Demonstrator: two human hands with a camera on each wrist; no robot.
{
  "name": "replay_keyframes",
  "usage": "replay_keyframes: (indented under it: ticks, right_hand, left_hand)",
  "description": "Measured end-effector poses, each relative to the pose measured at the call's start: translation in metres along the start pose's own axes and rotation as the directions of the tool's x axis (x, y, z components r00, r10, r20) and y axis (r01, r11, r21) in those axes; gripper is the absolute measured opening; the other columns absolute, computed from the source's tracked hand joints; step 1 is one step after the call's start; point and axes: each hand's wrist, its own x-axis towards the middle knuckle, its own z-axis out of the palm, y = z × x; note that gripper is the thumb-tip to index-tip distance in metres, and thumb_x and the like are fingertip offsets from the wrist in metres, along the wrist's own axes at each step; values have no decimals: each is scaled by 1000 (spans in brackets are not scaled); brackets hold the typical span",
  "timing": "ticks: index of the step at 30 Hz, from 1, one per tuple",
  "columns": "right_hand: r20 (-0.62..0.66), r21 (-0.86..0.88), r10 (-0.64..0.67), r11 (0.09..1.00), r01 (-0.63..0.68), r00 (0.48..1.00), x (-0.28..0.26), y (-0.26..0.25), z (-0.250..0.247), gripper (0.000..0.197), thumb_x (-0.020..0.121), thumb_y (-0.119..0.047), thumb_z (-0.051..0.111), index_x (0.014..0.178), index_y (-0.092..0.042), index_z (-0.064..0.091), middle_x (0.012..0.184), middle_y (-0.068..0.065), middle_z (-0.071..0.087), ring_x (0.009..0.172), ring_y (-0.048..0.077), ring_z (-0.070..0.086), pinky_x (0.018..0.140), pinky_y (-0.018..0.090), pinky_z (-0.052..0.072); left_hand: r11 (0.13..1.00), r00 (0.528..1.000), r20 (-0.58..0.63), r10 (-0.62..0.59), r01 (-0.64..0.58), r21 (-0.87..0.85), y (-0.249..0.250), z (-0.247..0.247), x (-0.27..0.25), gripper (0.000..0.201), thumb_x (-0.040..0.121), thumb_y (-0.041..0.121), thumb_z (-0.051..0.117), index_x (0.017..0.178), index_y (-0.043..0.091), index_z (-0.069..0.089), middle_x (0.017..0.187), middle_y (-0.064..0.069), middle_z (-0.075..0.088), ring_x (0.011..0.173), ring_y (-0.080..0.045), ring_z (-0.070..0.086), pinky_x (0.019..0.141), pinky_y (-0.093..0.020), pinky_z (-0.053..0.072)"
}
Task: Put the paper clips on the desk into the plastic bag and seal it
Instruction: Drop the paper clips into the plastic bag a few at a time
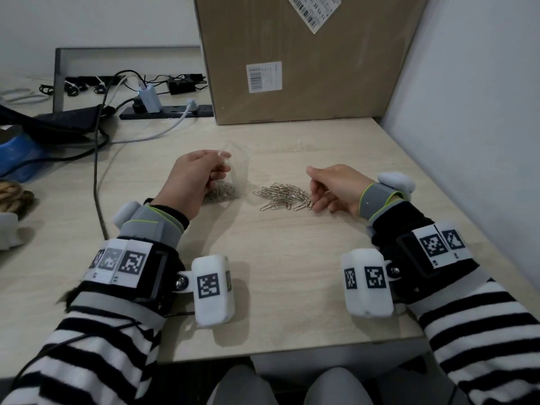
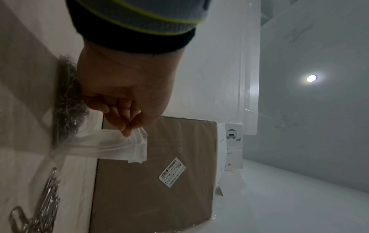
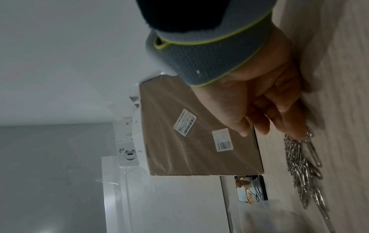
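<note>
A clear plastic bag (image 1: 238,168) stands upright on the desk (image 1: 277,258), left of centre, with a clump of paper clips (image 1: 223,190) in its bottom. My left hand (image 1: 195,176) pinches the bag's top rim between thumb and fingers; the left wrist view shows this hand (image 2: 127,94), the bag (image 2: 111,146) and the clips inside it (image 2: 67,110). A loose pile of silver paper clips (image 1: 282,195) lies right of the bag. My right hand (image 1: 336,184) sits at the pile's right edge, curled fingertips (image 3: 295,132) touching the clips (image 3: 303,165), thumb held apart.
A large cardboard box (image 1: 292,68) stands against the back of the desk. A power strip (image 1: 166,111) with chargers and cables lies at the back left, one dark cable (image 1: 98,171) running forward. A white wall (image 1: 467,112) borders the right side.
</note>
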Motion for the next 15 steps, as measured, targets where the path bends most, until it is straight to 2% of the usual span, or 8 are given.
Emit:
replay_keyframes:
  ticks: [4,6,8,10,11,12,13,15]
  right_hand:
    - [95,87,-59,995,51,994,1,-1,6,37,97,-37,42,72,-12,54,68,5,60,56,11,67,41,15,45]
    - [107,132,-104,987,90,989,1,-1,9,35,97,-33,44,72,-12,55,71,5,60,62,13,66,43,17,46]
    - [29,123,-171,978,166,985,0,-2,9,32,96,-32,47,70,-14,53,70,2,58,58,10,60,39,19,37]
    - [-102,-61,-266,964,261,959,1,1,6,28,91,-39,54,72,-18,53,71,-2,55,52,4,54,41,20,35]
    - [-157,-193,-317,939,286,935,2,2,4,25,87,-44,57,77,-21,56,76,-4,56,55,3,53,48,21,43]
    - [-177,-320,-350,904,283,920,3,3,2,26,83,-50,60,87,-25,58,86,-5,57,64,5,54,63,25,50]
    - [-153,-435,-354,862,259,923,4,4,2,34,79,-55,61,101,-30,59,99,-5,55,77,8,55,79,30,50]
    - [-66,-595,-316,774,217,946,3,4,5,62,72,-64,61,125,-36,48,121,-2,45,100,14,53,97,33,43]
  left_hand:
    - [1000,1000,3,3,-3,-2,1,0,-1,15,92,10,51,86,11,65,50,11,60,45,-1,48,53,-18,30]
    - [1000,1000,3,2,-2,-3,1,1,-2,15,92,10,51,87,11,65,49,11,60,46,-1,48,53,-18,31]
    - [1000,1000,3,2,-2,-3,1,1,-2,15,92,11,51,86,12,65,49,11,60,46,0,49,52,-16,32]
    - [1000,1000,2,2,-2,-2,2,0,-2,15,92,11,51,86,12,65,51,10,61,46,0,50,51,-16,33]
    - [1000,1000,0,3,-3,0,2,0,-2,16,92,11,51,86,12,65,53,9,61,47,0,50,51,-15,34]
    - [1000,1000,-3,2,-2,3,2,1,-2,16,91,11,51,86,12,66,57,8,62,48,-1,50,50,-14,35]
    - [1000,1000,-5,2,-2,7,2,1,-2,15,91,11,52,86,12,66,61,4,61,49,-2,50,49,-12,36]
    - [1000,1000,-5,2,-2,15,2,2,-2,13,90,12,53,87,12,66,68,1,59,51,-4,50,48,-12,38]
